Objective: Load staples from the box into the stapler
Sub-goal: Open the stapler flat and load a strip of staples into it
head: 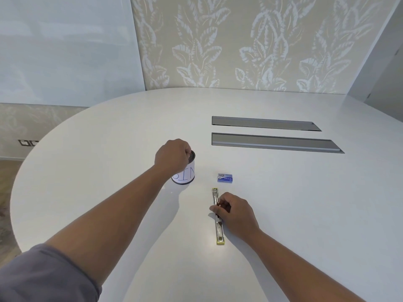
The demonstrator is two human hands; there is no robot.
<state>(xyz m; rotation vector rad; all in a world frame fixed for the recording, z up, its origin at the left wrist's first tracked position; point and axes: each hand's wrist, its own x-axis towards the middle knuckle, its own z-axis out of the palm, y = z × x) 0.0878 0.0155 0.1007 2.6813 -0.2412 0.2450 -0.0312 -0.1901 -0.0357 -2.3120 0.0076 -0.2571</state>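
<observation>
Stapler (218,223) lies opened flat on worktop (283,192), near edge; right hand (234,211) pinches its middle, fingers clamped. Left hand (173,155) over bin (184,171), fingers bunched; contents unseen. Risk: elbow nudges bin over. Staple box (224,178) just beyond stapler, closed; strip may crumble on extraction.

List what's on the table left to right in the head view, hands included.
left hand over the bin → stapler → right hand on it; staple box above, overlapping them in order → two table slots.
</observation>
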